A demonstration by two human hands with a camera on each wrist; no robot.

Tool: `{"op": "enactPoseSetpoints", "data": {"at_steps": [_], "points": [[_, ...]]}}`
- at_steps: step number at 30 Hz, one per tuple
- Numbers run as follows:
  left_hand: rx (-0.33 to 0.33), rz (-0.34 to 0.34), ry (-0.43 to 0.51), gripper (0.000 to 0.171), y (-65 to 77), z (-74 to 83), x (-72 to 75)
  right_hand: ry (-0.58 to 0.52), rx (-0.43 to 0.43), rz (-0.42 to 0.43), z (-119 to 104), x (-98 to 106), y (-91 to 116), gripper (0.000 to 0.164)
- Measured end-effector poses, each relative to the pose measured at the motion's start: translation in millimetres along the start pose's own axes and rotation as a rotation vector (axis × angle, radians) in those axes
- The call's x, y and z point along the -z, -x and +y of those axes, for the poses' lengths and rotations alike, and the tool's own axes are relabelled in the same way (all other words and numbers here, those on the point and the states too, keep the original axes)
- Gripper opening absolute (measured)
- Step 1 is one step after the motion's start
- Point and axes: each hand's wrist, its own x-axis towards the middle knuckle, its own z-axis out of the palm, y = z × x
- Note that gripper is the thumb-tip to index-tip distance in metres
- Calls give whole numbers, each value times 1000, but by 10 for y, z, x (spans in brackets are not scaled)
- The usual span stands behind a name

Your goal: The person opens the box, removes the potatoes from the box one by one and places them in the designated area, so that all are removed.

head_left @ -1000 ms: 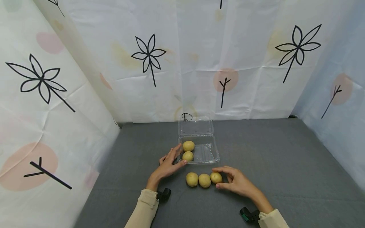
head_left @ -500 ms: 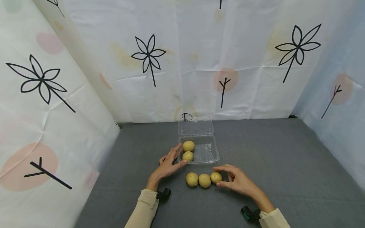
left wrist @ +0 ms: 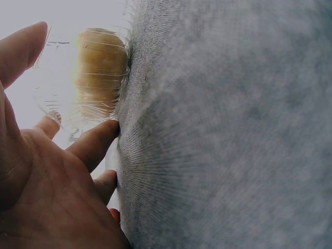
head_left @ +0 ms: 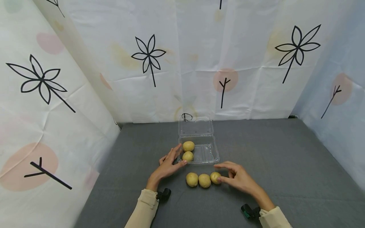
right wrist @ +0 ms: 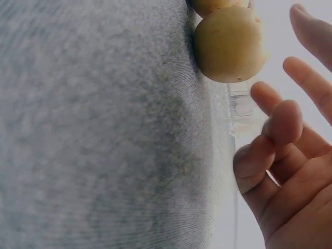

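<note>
Three yellow potatoes lie in a row on the table in front of a clear plastic clamshell box (head_left: 206, 155): a left potato (head_left: 192, 179), a middle potato (head_left: 204, 180) and a right potato (head_left: 215, 178). Inside the box's left half sit a rear potato (head_left: 188, 146) and a front potato (head_left: 187, 156). My left hand (head_left: 168, 166) rests along the box's left side with fingers spread; its fingertips (left wrist: 110, 127) reach the box's edge. Beside the right potato (right wrist: 228, 44) is my right hand (head_left: 238, 179), its thumb and fingers parted around that potato's right side.
The box's lid (head_left: 195, 126) stands raised behind it, near the back curtain (head_left: 194, 63). A grey cloth covers the table (head_left: 271, 152). Patterned curtains also hang at the left and right sides.
My right hand has shifted slightly, with its index finger raised a little off the right potato. The left hand, the box and the other potatoes stay where they were.
</note>
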Motion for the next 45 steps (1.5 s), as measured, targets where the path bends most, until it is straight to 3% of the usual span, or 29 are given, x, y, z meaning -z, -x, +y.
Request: {"op": "enactPoseSetpoints", "data": {"at_steps": [9,21,34,45], "points": [[-3,-3,-1,80,6,-2,2,-5,62,129,-50,12,-139,36],[12,-3,-16,81,7,-6,4,57,58,149,-221,-38,-527,38],[15,7,-23,80,9,9,1,77,52,85,-259,-114,-848,38],[18,-1,-10,81,1,19,1,126,-30,7,-257,-129,-1043,39]]}}
